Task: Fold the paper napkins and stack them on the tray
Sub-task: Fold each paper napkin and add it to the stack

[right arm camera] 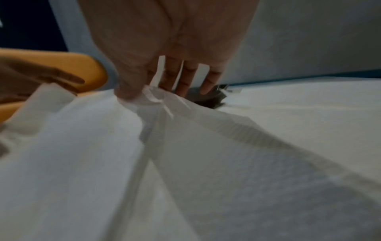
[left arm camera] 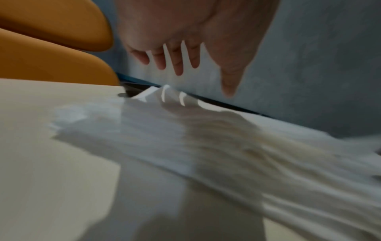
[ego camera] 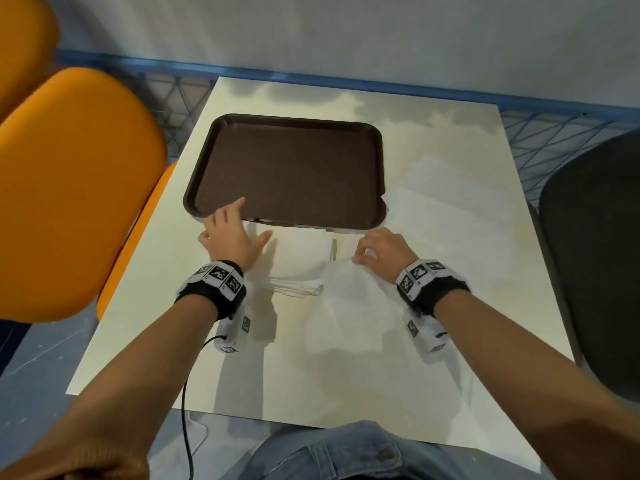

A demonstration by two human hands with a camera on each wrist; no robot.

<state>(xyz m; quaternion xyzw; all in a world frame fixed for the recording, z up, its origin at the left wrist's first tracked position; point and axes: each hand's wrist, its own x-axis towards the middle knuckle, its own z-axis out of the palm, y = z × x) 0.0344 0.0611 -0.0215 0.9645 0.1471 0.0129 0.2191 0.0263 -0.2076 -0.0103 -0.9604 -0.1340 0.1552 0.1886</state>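
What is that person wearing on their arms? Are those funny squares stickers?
Both forearms are bare, with no sleeves. Each wrist has a black band with white blocks on top carrying black-and-white square code markers. A white camera box hangs under the left wrist, with a thin black cable trailing from it. A similar white box hangs under the right wrist. The left hand and right hand wear no gloves.

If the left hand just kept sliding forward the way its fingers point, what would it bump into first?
Most likely the brown tray. The left hand lies open over the napkin stack, fingers aimed at the tray's near rim, one fingertip seemingly already over it. Whether it would catch the rim or pass above it is unclear.
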